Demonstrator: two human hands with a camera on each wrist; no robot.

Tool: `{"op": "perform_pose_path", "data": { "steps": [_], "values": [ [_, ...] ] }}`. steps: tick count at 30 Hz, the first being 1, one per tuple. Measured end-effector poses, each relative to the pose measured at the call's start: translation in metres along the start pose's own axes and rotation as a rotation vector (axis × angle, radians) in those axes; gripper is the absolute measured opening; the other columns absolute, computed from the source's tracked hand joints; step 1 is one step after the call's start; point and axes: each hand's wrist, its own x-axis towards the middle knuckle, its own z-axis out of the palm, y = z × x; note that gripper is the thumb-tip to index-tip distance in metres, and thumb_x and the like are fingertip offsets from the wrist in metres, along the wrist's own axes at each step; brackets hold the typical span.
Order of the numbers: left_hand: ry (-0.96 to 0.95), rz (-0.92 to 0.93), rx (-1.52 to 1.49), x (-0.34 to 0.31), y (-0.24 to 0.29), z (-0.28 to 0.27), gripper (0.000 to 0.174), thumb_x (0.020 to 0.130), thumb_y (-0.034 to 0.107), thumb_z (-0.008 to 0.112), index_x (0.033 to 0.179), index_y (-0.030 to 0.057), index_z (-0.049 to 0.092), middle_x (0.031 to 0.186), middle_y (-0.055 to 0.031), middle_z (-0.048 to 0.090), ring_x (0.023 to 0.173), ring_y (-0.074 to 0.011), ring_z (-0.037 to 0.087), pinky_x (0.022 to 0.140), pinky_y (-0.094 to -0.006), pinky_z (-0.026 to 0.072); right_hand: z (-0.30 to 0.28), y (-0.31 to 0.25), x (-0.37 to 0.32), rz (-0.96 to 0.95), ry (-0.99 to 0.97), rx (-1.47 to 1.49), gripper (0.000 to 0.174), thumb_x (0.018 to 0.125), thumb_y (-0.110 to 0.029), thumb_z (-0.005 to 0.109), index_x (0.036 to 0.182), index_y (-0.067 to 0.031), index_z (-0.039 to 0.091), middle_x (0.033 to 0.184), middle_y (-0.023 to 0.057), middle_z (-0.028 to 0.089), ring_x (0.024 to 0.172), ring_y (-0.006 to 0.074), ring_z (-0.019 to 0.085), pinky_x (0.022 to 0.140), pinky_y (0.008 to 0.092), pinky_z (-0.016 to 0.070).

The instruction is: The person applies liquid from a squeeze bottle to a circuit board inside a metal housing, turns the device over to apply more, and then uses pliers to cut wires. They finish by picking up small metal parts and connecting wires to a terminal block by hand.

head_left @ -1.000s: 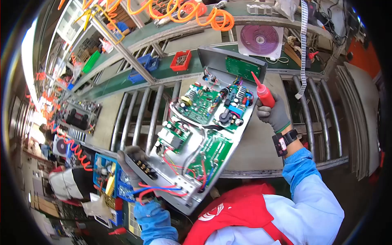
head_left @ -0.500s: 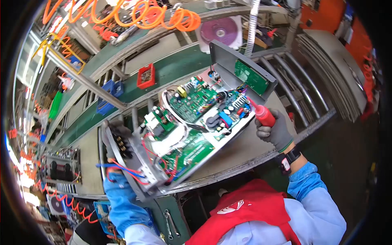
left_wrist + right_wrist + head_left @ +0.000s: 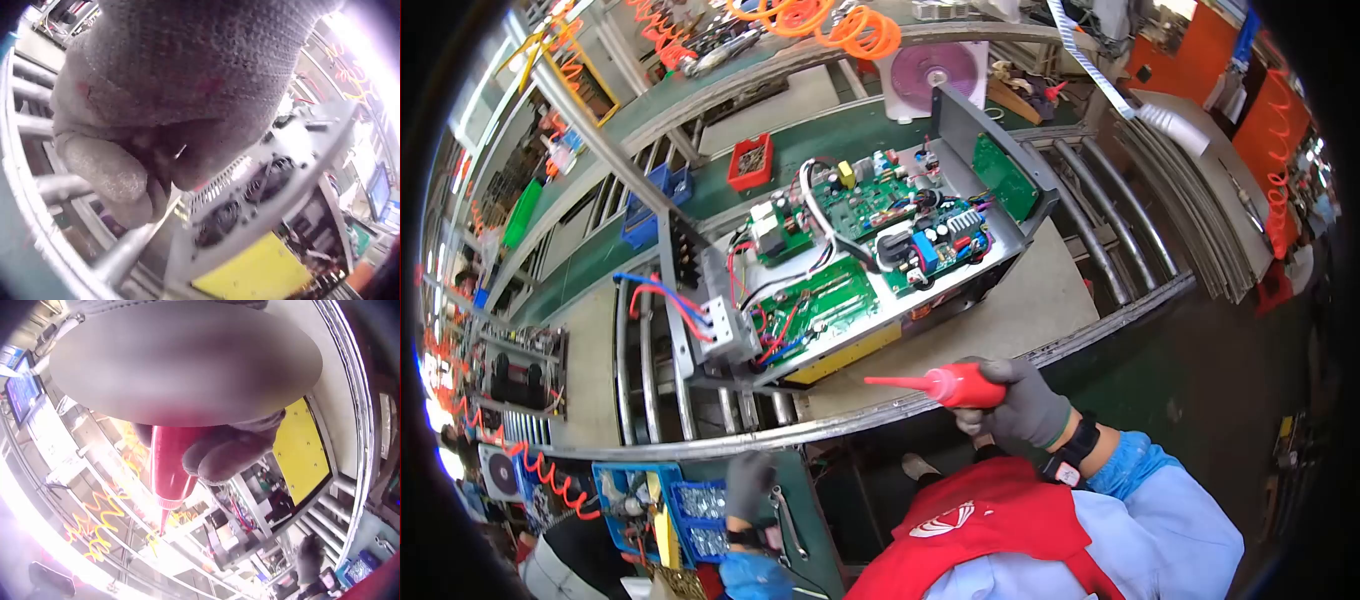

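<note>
With right hand (image 3: pixel 1030 403), gripping bottle (image 3: pixel 956 385); with left hand (image 3: pixel 750 487), likely fetching by tray (image 3: pixel 702 521), can't tell if holding; needs gentle picking.

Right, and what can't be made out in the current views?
- Whether the left hand holds anything: motion-blurred in the head view, shadowed in the left wrist view.
- Base of the red bottle: covered by the right hand, head view.
- Small parts in the red bin: too small, head view.
- Text on the screen: washed out, right wrist view.
</note>
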Motion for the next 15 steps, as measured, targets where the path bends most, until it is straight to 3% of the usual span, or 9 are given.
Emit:
{"op": "perform_pose_path", "data": {
  "steps": [3, 4, 5, 6, 8, 9, 10, 11, 15],
  "values": [
    [-0.165, -0.08, -0.307, -0.08, 0.063, 0.099, 0.034, 0.095, 0.021, 0.062, 0.117, -0.0041, 0.064, 0.082, -0.0014, 0.06, 0.07, -0.0081, 0.054, 0.062, -0.0239, 0.043, -0.002, 0.017, 0.02, 0.154, -0.051, 0.02, 0.063, 0.09, -0.045, 0.065, 0.133, -0.0004, 0.055, 0.098, 0.013, 0.064, 0.081, 0.0235, 0.062, 0.076, 0.0371, 0.0507],
    [-0.207, 0.03, -0.31, -0.093, 0.081, 0.123, 0.043, 0.095, 0.022, 0.062, 0.127, -0.0062, 0.058, 0.097, -0.0062, 0.065, 0.084, -0.0113, 0.06, 0.072, -0.0249, 0.0479, -0.01, 0.029, 0.03, 0.231, -0.073, 0.047, 0.062, 0.091, -0.044, 0.065, 0.134, -0.0005, 0.055, 0.101, 0.0134, 0.065, 0.083, 0.0234, 0.063, 0.078, 0.038, 0.0518],
    [-0.097, 0.186, -0.346, -0.105, 0.101, 0.153, 0.048, 0.096, 0.022, 0.06, 0.132, -0.0089, 0.054, 0.112, -0.0096, 0.066, 0.098, -0.0173, 0.063, 0.085, -0.0292, 0.05, -0.019, 0.04, 0.037, 0.317, -0.094, 0.071, 0.061, 0.092, -0.044, 0.065, 0.135, -0.0007, 0.054, 0.103, 0.0138, 0.065, 0.086, 0.0234, 0.065, 0.08, 0.039, 0.053],
    [-0.062, 0.35, -0.317, -0.102, 0.1, 0.176, 0.053, 0.096, 0.023, 0.059, 0.139, -0.0078, 0.05, 0.123, -0.0132, 0.064, 0.108, -0.0221, 0.062, 0.093, -0.0335, 0.0496, -0.03, 0.05, 0.041, 0.375, -0.204, 0.099, 0.061, 0.094, -0.043, 0.065, 0.136, -0.0016, 0.052, 0.115, 0.0135, 0.065, 0.1, 0.023, 0.066, 0.088, 0.042, 0.0544],
    [0.068, 0.378, -0.128, -0.106, 0.123, 0.202, 0.039, 0.095, 0.02, 0.06, 0.127, -0.0032, 0.057, 0.113, -0.0149, 0.066, 0.103, -0.0199, 0.063, 0.089, -0.0348, 0.0503, -0.014, 0.065, 0.038, 0.369, -0.124, 0.06, 0.052, 0.098, -0.041, 0.06, 0.132, -0.0023, 0.055, 0.114, 0.0123, 0.066, 0.101, 0.0218, 0.066, 0.09, 0.0398, 0.0544],
    [0.117, 0.196, -0.351, -0.103, 0.12, 0.221, 0.034, 0.096, 0.02, 0.06, 0.12, -0.0031, 0.059, 0.105, -0.0107, 0.067, 0.098, -0.0159, 0.063, 0.086, -0.0323, 0.05, -0.006, 0.067, 0.03, 0.355, -0.073, 0.039, 0.048, 0.1, -0.04, 0.057, 0.13, -0.0027, 0.056, 0.114, 0.0117, 0.067, 0.101, 0.0212, 0.067, 0.092, 0.0387, 0.0543],
    [0.125, 0.186, -0.502, -0.104, 0.117, 0.231, 0.033, 0.096, 0.02, 0.059, 0.12, -0.003, 0.06, 0.103, -0.0092, 0.067, 0.095, -0.0139, 0.062, 0.084, -0.0306, 0.0497, -0.004, 0.061, 0.023, 0.376, -0.076, -0.08, 0.049, 0.101, -0.042, 0.055, 0.13, -0.003, 0.055, 0.117, 0.0106, 0.064, 0.106, 0.0197, 0.064, 0.095, 0.0355, 0.0522],
    [0.128, 0.187, -0.658, -0.103, 0.112, 0.241, 0.033, 0.096, 0.02, 0.059, 0.119, -0.0029, 0.06, 0.101, -0.0076, 0.067, 0.092, -0.012, 0.061, 0.083, -0.0289, 0.0494, -0.012, 0.061, 0.022, 0.37, -0.106, -0.23, 0.049, 0.102, -0.042, 0.054, 0.131, -0.003, 0.054, 0.118, 0.0106, 0.064, 0.106, 0.0191, 0.063, 0.095, 0.0351, 0.0515],
    [0.253, 0.345, -0.713, -0.082, 0.075, 0.274, 0.029, 0.097, 0.02, 0.059, 0.113, -0.0033, 0.064, 0.096, -0.005, 0.065, 0.086, -0.0109, 0.059, 0.077, -0.0285, 0.0489, -0.021, 0.046, 0.018, 0.352, -0.143, -0.85, 0.047, 0.103, -0.04, 0.05, 0.132, -0.0031, 0.051, 0.113, 0.0079, 0.06, 0.102, 0.0149, 0.059, 0.091, 0.0313, 0.0489]
  ]
}}
